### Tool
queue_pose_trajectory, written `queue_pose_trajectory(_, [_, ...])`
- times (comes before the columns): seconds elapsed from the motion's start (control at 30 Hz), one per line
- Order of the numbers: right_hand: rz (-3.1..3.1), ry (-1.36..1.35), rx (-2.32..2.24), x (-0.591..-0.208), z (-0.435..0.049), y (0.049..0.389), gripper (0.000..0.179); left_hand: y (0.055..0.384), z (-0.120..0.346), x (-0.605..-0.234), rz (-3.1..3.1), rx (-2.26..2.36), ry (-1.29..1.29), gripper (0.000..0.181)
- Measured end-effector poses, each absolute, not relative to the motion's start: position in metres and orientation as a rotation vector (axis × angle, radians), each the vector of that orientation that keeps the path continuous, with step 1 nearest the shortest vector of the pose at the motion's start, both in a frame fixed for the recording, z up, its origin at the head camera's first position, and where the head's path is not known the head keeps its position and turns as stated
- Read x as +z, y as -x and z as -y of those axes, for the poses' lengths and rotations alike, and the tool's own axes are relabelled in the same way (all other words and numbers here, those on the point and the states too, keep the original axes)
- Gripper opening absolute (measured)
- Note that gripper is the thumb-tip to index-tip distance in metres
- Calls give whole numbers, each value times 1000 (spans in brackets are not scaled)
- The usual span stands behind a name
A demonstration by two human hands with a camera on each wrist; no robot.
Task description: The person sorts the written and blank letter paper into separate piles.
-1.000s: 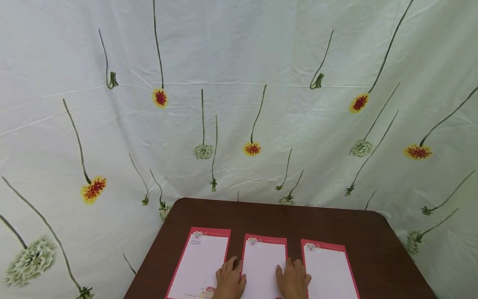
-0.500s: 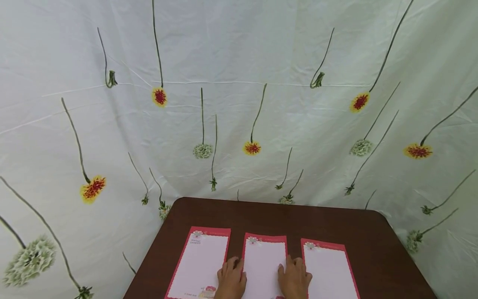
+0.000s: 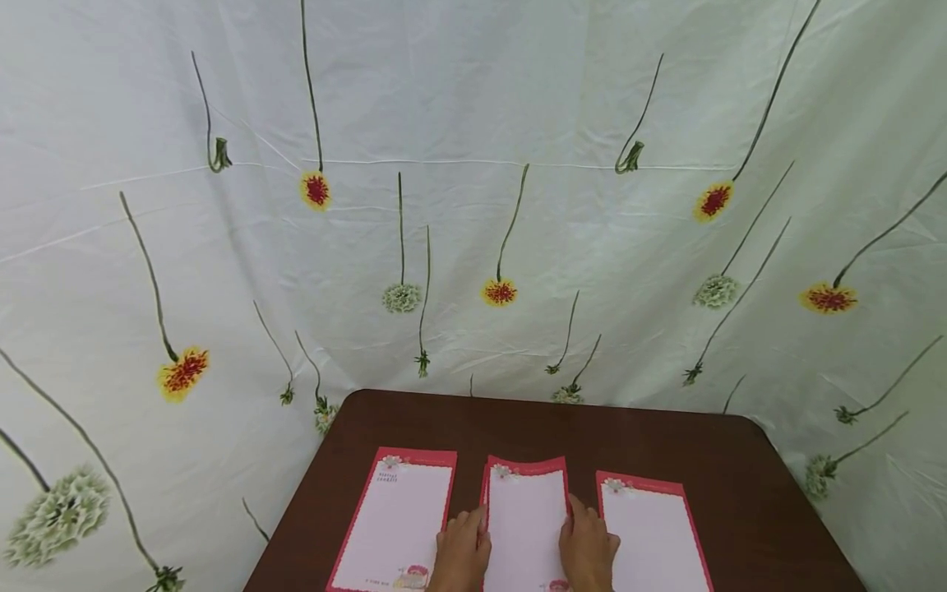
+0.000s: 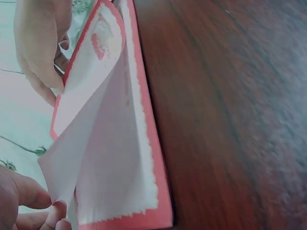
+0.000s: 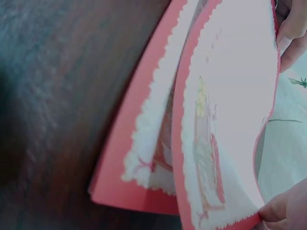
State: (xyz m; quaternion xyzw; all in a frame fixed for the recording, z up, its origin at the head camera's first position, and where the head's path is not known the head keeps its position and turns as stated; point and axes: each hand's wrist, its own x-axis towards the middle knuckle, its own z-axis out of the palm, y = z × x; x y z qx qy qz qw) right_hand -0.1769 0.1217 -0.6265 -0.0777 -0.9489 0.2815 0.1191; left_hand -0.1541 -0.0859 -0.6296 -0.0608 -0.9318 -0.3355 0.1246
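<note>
Red-bordered white paper sheet (image 3: 525,526) is bowing above a matching rectangular stack (image 4: 124,177) on the dark-brown wooden counter (image 3: 533,423); nearly closed, the left hand (image 3: 462,552) and right hand (image 3: 589,544) are pinching its opposite sides. Similar papers (image 3: 403,526) are flanking it.

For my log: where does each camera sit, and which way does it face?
Head: on the head, facing forward and down at the table; left grip and right grip show.
Left wrist: on it, facing the raised middle sheet; both grips partly show.
Right wrist: on it, facing that sheet; both grips partly show.
Both wrist views show another sheet beneath.
</note>
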Motion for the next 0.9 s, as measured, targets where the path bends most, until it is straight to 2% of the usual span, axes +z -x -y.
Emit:
queue_pose_trajectory(0.13, [2743,224,859,-623,-127,178,35,155,81,-632,2699,-981,224,29])
queue_pose_trajectory(0.33, [2737,258,890,-615,-139,180,37,154,73,-630,2704,-1107,316,50])
queue_pose_trajectory(0.9, [2639,385,943,-611,-191,174,39,158,27,-611,2769,-1210,540,55])
